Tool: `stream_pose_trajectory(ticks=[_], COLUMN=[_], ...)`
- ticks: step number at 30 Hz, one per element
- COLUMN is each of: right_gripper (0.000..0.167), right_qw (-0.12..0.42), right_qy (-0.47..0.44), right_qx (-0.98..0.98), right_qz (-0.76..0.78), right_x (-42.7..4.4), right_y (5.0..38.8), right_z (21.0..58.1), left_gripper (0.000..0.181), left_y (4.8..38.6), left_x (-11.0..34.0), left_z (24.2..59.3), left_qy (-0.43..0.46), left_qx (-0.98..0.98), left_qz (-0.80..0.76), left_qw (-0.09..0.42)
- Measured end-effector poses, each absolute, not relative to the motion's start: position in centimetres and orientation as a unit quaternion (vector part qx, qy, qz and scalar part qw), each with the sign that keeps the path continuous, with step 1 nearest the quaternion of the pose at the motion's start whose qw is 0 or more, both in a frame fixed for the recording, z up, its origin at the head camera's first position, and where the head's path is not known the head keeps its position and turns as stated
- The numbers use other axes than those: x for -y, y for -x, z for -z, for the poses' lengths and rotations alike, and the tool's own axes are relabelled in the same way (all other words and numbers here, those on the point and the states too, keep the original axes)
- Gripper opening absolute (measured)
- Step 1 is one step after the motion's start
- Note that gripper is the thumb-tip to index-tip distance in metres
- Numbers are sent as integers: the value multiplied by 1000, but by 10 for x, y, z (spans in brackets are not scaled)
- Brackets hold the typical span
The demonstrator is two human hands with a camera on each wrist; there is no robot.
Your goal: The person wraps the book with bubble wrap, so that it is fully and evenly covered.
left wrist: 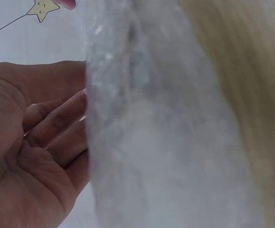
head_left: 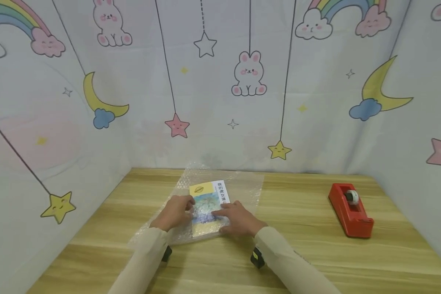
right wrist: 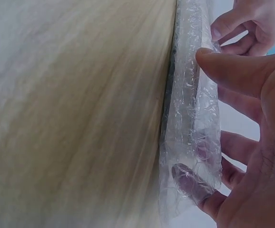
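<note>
Lying in bubble wrap [head_left: 247, 185] on the table [head_left: 297, 212], a book [head_left: 207, 206] is overlain by the right hand [head_left: 239, 220], fingers loosely spread; at the opposite edge, the left hand [head_left: 173, 213] is half-bent, any pinch indiscernible. A red tape dispenser [head_left: 349, 214] is set well apart.

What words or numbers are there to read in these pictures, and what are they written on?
"我的虎女蒲": printed down the right side of the book cover; the character below, by the right hand, is too unclear to quote.
Too small to read: the tiny print beside that title, and anything in the oval mark on the cover.
No readable words on the red tape dispenser.
I can't make out any numbers.
</note>
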State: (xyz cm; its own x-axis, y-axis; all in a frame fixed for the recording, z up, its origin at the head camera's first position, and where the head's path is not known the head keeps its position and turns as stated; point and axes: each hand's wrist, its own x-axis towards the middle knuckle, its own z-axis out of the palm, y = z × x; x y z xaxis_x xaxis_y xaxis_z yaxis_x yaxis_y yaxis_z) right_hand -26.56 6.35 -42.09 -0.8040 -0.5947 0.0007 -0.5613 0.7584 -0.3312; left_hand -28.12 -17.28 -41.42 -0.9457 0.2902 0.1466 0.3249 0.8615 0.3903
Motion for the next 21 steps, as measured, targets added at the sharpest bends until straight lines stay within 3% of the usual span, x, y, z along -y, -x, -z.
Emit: stream_pose_trajectory(ticks=[21], right_gripper=[50], right_qw=[34], right_qy=[309], right_qx=[-945], right_qz=[102], right_x=[-64], right_y=[265], right_z=[421], left_gripper=[28], left_y=[281], left_x=[174], left_z=[413], left_qy=[189], left_qx=[956], left_qz=[221], left_qw=[44])
